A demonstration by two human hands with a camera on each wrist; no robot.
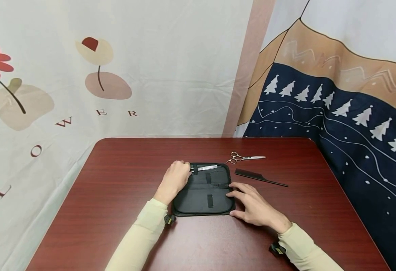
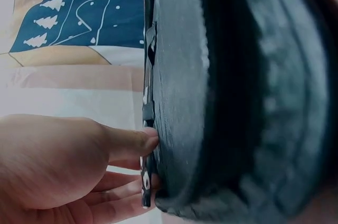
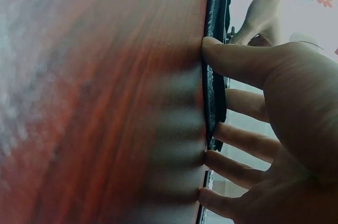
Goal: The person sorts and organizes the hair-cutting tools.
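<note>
A black zip case [image 1: 191,201] lies opened flat on the table, with elastic loops inside. Silver scissors [image 1: 209,168] sit under a loop along its far edge, blades pointing right. My left hand [image 1: 174,180] pinches their handle end at the case's far left corner; in the left wrist view, the thumb [image 2: 150,142] and fingers meet around the handle [image 2: 146,179]. My right hand [image 1: 255,205] rests on the case's right edge with fingers spread. The right wrist view has its thumb and fingertips [image 3: 211,158] along the case's side [image 3: 212,92].
Another pair of silver scissors [image 1: 247,158] lies on the table beyond the case, to the right. Below it is a black tail comb [image 1: 259,177], its thin handle pointing right. The reddish-brown table [image 1: 116,165] ends at printed curtains [image 1: 184,67].
</note>
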